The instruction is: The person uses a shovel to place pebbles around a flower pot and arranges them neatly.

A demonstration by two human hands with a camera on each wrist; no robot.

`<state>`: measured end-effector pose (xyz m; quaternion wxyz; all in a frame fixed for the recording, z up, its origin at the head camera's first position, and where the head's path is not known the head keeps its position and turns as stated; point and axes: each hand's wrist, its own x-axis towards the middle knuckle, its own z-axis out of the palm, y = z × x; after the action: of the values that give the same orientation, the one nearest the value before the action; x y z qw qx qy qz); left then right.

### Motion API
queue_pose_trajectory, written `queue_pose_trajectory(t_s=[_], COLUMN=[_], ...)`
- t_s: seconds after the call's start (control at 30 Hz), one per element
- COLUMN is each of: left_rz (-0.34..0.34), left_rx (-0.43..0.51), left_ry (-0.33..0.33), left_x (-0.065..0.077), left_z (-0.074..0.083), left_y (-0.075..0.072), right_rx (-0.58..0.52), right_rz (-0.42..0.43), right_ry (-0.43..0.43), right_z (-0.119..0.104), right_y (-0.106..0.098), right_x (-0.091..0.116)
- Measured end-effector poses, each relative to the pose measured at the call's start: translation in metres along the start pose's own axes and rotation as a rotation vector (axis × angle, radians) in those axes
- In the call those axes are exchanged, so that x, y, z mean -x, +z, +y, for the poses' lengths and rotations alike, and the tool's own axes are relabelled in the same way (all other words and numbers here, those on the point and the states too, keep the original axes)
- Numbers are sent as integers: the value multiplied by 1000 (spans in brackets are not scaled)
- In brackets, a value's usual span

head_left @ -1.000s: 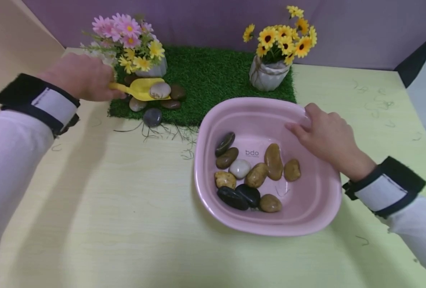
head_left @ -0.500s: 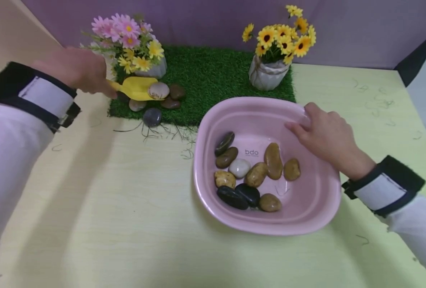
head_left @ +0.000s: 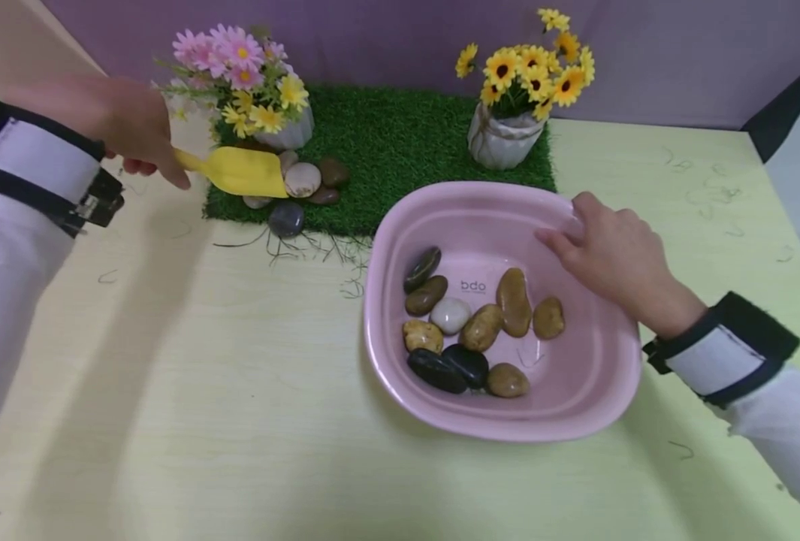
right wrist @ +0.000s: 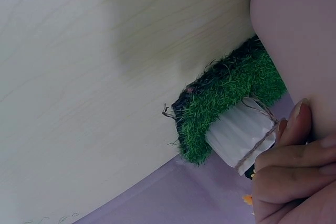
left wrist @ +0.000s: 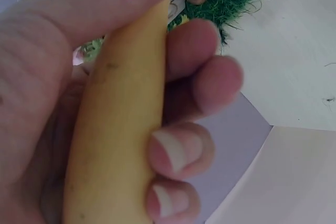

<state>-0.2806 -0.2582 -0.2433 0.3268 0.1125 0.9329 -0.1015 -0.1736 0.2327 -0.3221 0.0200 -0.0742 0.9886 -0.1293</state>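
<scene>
My left hand (head_left: 125, 124) grips the handle (left wrist: 118, 114) of a small yellow shovel (head_left: 244, 171), fingers wrapped round it in the left wrist view. The shovel's blade has no stone on it and its front edge lies right by a pale grey stone (head_left: 303, 180). That stone sits among several brown and grey stones on the grass mat (head_left: 400, 143), with a dark grey stone (head_left: 286, 220) at the mat's front edge. My right hand (head_left: 619, 255) holds the back right rim of a pink basin (head_left: 589, 361), thumb inside. Several wet stones lie in the basin, among them a white stone (head_left: 451, 315).
A pot of pink and yellow flowers (head_left: 244, 68) stands behind the stone pile. Another pot (head_left: 504, 139) with yellow flowers is at the mat's right end. Loose grass strands lie on the pale wooden table (head_left: 237, 406). A purple wall (head_left: 386, 45) rises behind.
My left hand has drawn the shovel to the left, and the pale grey stone has come off its blade onto the pile. The right hand and the basin stay in place.
</scene>
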Motion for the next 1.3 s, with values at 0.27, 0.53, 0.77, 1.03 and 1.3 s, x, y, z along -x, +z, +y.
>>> queue_pose_trajectory(t_s=[0.27,0.53,0.77,1.03,1.3], left_rz=[-27,75,292,579,458], left_rx=[35,3,-45,-202,-165], left_ry=[40,170,245,313,284], left_x=[2,2,15,39,34], left_z=[-11,13,55,120,155], left_y=[-4,-11,-23,-28,-7], right_rx=[-2,0,4,0,3], right_rz=[-9,-6,-7,-11,-1], right_ry=[7,6,6,7,-2], right_z=[0,1,1,1,2], right_y=[0,0,1,1,1], right_x=[0,0,-1,-1,-1])
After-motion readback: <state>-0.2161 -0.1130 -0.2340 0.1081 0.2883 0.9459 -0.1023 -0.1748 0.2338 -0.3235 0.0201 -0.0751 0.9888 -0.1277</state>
